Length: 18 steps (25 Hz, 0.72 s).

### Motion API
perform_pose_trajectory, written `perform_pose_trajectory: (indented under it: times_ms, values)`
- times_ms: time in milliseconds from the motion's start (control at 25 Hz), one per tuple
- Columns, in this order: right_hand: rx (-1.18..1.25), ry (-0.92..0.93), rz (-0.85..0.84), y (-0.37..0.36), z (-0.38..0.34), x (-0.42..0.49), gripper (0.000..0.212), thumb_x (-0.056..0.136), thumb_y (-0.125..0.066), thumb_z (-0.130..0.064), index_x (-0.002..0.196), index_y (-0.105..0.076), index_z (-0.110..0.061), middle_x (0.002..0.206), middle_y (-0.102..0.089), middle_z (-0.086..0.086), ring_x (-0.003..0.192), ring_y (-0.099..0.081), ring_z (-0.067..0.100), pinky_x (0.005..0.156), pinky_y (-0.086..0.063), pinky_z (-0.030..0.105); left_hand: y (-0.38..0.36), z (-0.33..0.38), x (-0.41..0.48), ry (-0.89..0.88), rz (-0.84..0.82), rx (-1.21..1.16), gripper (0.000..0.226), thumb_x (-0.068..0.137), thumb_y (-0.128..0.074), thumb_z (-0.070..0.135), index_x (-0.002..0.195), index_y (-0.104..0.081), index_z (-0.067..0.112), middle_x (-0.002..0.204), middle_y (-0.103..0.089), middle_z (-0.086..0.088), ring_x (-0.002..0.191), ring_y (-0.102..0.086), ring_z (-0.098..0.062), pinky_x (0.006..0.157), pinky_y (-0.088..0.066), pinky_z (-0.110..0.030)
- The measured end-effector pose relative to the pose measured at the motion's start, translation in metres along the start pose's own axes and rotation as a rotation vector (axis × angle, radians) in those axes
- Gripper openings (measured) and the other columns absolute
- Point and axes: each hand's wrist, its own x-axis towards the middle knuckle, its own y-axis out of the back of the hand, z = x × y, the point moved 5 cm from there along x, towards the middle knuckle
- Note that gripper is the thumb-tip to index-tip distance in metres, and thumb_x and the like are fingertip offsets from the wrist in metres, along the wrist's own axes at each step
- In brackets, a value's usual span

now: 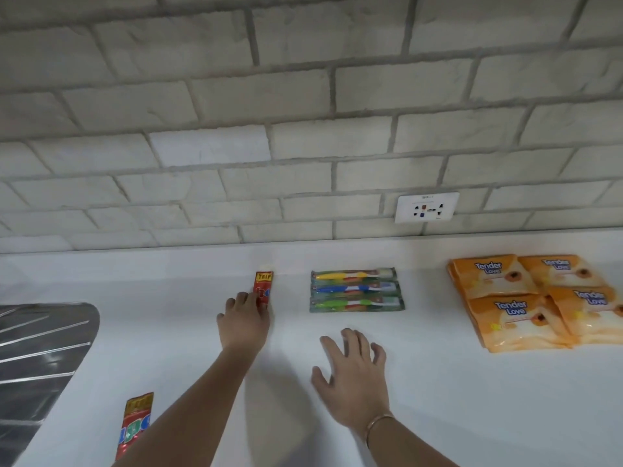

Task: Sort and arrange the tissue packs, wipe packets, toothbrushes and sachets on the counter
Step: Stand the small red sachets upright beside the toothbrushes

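My left hand [243, 320] reaches far across the white counter [438, 399] and its fingers rest on a red sachet [264, 288] lying near the back edge. Three packed toothbrushes [356, 290], yellow, blue and green, lie side by side to the right of that sachet. My right hand [354, 375] hovers open with spread fingers just in front of the toothbrushes, holding nothing. Several orange tissue packs [532, 298] sit grouped at the far right. A second red sachet [134, 424] lies near the front left, partly hidden by my left forearm.
A steel sink drainboard [40, 358] fills the left edge. A grey brick wall with a white power socket [426, 207] rises behind the counter.
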Motion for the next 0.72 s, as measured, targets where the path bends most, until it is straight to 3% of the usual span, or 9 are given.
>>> perform_pose_trajectory:
  times_ms: [120, 360, 720]
  values:
    - [0.000, 0.003, 0.007, -0.0015, -0.0013, -0.0006, 0.050, 0.085, -0.049, -0.061, 0.129, -0.054, -0.039, 0.139, -0.054, 0.004, 0.137, -0.044, 0.030, 0.106, -0.035, 0.057, -0.0045, -0.0061, -0.0071, -0.027, 0.074, -0.016, 0.026, 0.092, -0.062, 0.030, 0.112, -0.068, 0.015, 0.100, -0.068, -0.005, 0.090, -0.060, -0.030, 0.066, -0.043, -0.036]
    - [-0.005, 0.003, 0.017, 0.0010, -0.0017, -0.0001, 0.049, 0.086, -0.044, -0.060, 0.130, -0.051, -0.039, 0.141, -0.052, 0.005, 0.139, -0.042, 0.030, 0.108, -0.033, 0.057, -0.0067, -0.0075, -0.0034, -0.023, 0.064, -0.063, 0.031, 0.095, -0.058, 0.031, 0.122, -0.064, 0.018, 0.112, -0.068, -0.004, 0.100, -0.060, -0.031, 0.077, -0.049, -0.043]
    - [-0.004, 0.000, -0.002, 0.0021, -0.0017, -0.0002, 0.052, 0.088, -0.039, -0.062, 0.133, -0.050, -0.038, 0.145, -0.051, 0.005, 0.142, -0.039, 0.029, 0.110, -0.031, 0.058, -0.0081, -0.0064, -0.0050, -0.063, 0.078, -0.073, 0.024, 0.094, -0.061, 0.029, 0.114, -0.070, 0.021, 0.115, -0.071, -0.001, 0.105, -0.060, -0.031, 0.079, -0.045, -0.042]
